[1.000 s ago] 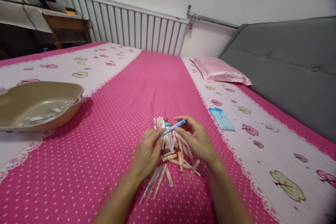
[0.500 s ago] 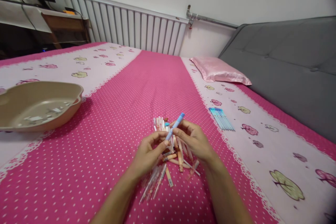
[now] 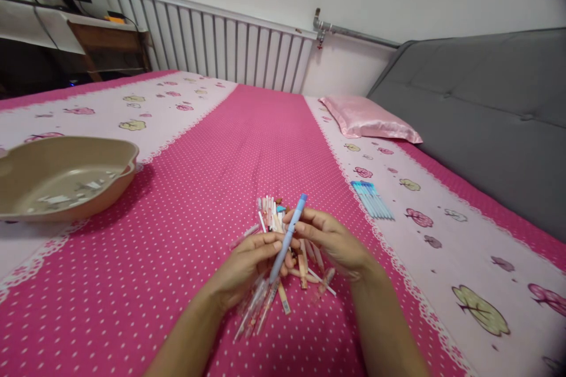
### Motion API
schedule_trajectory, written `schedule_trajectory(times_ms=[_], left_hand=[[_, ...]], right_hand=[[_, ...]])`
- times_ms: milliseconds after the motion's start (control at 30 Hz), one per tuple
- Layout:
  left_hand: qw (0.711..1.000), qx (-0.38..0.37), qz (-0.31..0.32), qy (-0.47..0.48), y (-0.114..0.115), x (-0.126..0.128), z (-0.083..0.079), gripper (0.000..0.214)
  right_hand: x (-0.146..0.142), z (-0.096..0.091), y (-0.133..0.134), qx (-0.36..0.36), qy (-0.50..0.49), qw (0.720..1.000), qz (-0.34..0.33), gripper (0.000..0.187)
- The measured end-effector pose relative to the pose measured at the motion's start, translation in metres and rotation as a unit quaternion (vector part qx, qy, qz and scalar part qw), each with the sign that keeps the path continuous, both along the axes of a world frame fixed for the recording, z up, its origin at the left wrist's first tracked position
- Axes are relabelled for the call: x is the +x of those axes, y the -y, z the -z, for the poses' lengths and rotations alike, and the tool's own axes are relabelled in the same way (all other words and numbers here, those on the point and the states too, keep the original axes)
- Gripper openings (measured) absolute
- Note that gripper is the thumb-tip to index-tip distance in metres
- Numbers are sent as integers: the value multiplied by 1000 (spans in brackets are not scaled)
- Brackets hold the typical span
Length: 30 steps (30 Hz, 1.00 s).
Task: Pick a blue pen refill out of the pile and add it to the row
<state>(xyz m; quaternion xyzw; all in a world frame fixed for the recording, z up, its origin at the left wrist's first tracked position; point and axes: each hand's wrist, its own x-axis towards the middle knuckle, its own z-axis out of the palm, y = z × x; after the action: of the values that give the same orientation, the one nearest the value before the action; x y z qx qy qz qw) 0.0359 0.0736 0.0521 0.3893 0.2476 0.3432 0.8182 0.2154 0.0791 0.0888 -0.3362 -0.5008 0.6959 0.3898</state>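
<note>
Between my hands is a light blue pen (image 3: 287, 240) with a darker blue end, tilted with that end up and away from me. My left hand (image 3: 247, 262) pinches its lower part between thumb and fingers. Higher up, my right hand (image 3: 333, 241) grips it near the darker end. Under and around both hands lies a loose pile of pen parts (image 3: 303, 271), pinkish, white and orange, partly hidden by my fingers. Several clear tubes (image 3: 256, 312) stick out toward me below my left hand.
A row of light blue pens (image 3: 372, 200) lies to the right on the bedspread (image 3: 212, 171). At left stands a beige basin (image 3: 101, 188) holding small white pieces (image 3: 57, 199). Farther back are a pink pillow (image 3: 371, 121), a grey headboard (image 3: 481, 88) and a white radiator (image 3: 212, 35).
More of the pen's lower length now shows below my left fingers, and the pen stands steeper. My left hand has opened out slightly along it. The basin and the pen row stay put.
</note>
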Motion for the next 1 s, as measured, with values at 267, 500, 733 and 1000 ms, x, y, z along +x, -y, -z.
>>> schedule_trajectory(times_ms=[267,500,733,1000], left_hand=[[1000,-18,16,-2,0,-1,-2,23],[1000,-6,19,3,1,-2,-1,22],[1000,-10,24,3,1,-2,-1,23],[1000,-3,14,6,1,-1,-4,20]], right_hand=[[-1,3,-1,-31,-25,998,-50,25],[-1,5,-2,-27,-24,998,-48,28],[-2,2,-1,-41,-29,998,-44,26],[0,2,-1,-29,2,999,-34,27]])
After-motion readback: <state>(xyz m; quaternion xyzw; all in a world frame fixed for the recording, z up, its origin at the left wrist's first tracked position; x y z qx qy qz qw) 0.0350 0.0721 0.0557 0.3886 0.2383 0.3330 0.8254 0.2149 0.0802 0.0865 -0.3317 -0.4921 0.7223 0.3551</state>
